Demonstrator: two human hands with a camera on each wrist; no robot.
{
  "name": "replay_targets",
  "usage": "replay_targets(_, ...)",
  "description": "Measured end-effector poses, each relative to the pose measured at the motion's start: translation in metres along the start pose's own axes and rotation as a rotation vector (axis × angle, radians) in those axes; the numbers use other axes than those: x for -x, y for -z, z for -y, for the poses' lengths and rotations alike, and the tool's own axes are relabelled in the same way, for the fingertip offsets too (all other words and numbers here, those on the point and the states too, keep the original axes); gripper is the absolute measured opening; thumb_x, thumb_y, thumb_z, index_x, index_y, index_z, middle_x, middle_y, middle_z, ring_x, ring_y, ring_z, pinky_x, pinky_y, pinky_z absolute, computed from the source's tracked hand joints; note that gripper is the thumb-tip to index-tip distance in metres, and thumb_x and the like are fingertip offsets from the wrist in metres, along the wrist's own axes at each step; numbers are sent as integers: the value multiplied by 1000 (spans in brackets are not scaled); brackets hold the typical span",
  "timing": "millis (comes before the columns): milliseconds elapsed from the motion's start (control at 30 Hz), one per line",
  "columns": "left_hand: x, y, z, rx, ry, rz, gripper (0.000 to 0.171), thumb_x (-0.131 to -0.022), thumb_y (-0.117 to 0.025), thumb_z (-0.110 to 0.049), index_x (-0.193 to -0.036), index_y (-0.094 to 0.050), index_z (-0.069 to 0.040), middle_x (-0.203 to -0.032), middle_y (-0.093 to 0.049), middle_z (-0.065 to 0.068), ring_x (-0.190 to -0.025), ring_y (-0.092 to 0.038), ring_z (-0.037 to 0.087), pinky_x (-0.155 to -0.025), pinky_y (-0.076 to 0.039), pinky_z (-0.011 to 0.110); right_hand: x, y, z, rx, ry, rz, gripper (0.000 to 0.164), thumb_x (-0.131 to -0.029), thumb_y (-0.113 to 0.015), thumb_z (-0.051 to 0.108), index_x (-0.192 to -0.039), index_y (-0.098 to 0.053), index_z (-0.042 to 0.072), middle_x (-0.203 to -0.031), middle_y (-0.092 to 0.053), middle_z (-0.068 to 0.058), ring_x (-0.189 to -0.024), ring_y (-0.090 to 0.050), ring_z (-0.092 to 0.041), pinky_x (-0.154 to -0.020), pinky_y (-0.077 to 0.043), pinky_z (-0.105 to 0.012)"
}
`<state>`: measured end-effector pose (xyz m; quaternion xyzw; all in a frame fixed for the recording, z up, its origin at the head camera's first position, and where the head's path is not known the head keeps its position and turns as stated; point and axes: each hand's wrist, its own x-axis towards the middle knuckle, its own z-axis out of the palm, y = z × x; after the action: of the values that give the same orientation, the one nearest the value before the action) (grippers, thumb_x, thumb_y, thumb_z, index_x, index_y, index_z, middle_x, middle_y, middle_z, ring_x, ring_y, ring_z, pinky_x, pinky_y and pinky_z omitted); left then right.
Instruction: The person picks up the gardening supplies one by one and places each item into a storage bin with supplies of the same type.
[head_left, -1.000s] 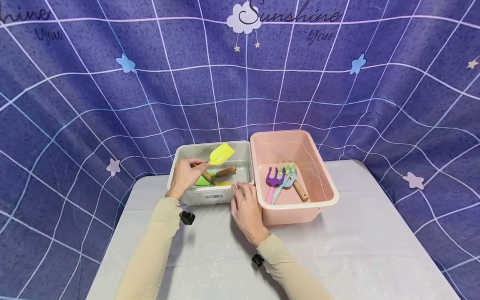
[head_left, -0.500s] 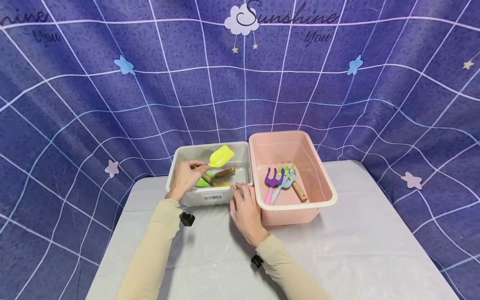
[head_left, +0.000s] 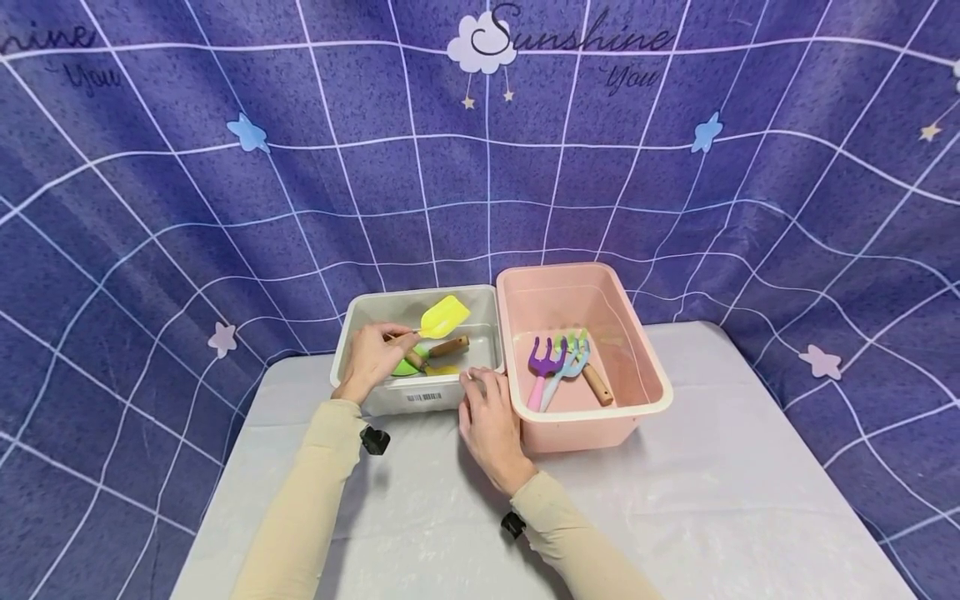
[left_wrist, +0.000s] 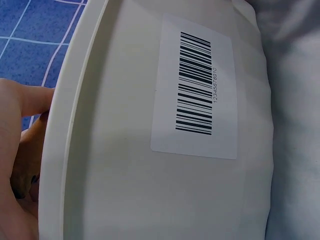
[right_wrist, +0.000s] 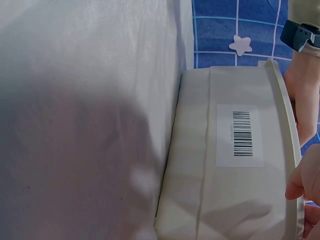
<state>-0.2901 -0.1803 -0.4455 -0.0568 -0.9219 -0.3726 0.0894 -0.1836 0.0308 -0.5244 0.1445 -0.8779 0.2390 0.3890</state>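
Observation:
My left hand (head_left: 372, 357) reaches over the front rim of a grey bin (head_left: 491, 329) and grips a yellow toy shovel (head_left: 444, 317) by its wooden handle (left_wrist: 31, 155). The shovel's blade points right, above the bin's floor. Below it lie a green-bladed tool (head_left: 405, 367), a wooden handle (head_left: 450, 347) and a yellow blade (head_left: 442, 370). My right hand (head_left: 493, 425) holds the bin's front rim near its right corner, thumb outside and fingers over the edge.
A deeper pink bin (head_left: 656, 400) stands against the grey one on the right. In it lie a purple fork (head_left: 547, 358) with a pink handle, a light blue fork (head_left: 574, 362), and a green fork with a wooden handle (head_left: 597, 385). A blue curtain (head_left: 487, 183) hangs behind the table (head_left: 720, 492).
The yellow shovel has dipped very slightly within the grey bin, still in the left hand. The right hand keeps its place on the rim. The head view has shifted a little.

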Motion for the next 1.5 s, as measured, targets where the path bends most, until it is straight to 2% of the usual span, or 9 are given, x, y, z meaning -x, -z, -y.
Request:
replay_targets(333,1,-3,2,-2,-13,-1,31,-95,-76,-40,-113,-84,-16,-102,-82,7,-97,-75,27,-85,-54,42,1,2,2,-25,-8,29,38,-90,-77,7,-128,-75,8,-131,-67,-8,-124,-59,-28,-112,-48,-39)
replay_targets(633,2,-3,3,-26,-7,32,31,-97,-75,-37,-116,-83,-15,-108,-82,8,-103,-75,29,-93,-55,45,1,1,2,-17,16,-6,42,-85,-82,5,-126,-75,7,-129,-67,-9,-122,-59,-29,-110,-48,-39)
replay_targets(933,1,-3,6,-34,18,-41,27,-97,-73,-33,-113,-84,-14,-106,-81,10,-97,-73,29,-88,-54,43,0,2,3,-19,21,-14,42,-84,-83,6,-126,-75,6,-129,-67,-10,-123,-59,-30,-111,-48,-41)
replay_targets(1267,3,-3,3,-30,-17,-34,26,-98,-74,-32,-114,-83,-15,-112,-80,8,-100,-72,27,-89,-53,43,1,-1,-2,-1,27,-13,44,-84,-83,7,-127,-75,7,-130,-67,-10,-123,-59,-29,-111,-47,-39)
replay_targets(1500,9,-5,0,-16,-38,-43,26,-98,-73,-31,-116,-82,-14,-114,-80,7,-102,-72,27,-90,-53,44,1,0,-3,-22,34,-21,42,-85,-81,6,-126,-74,5,-130,-67,-11,-123,-59,-30,-111,-47,-40)
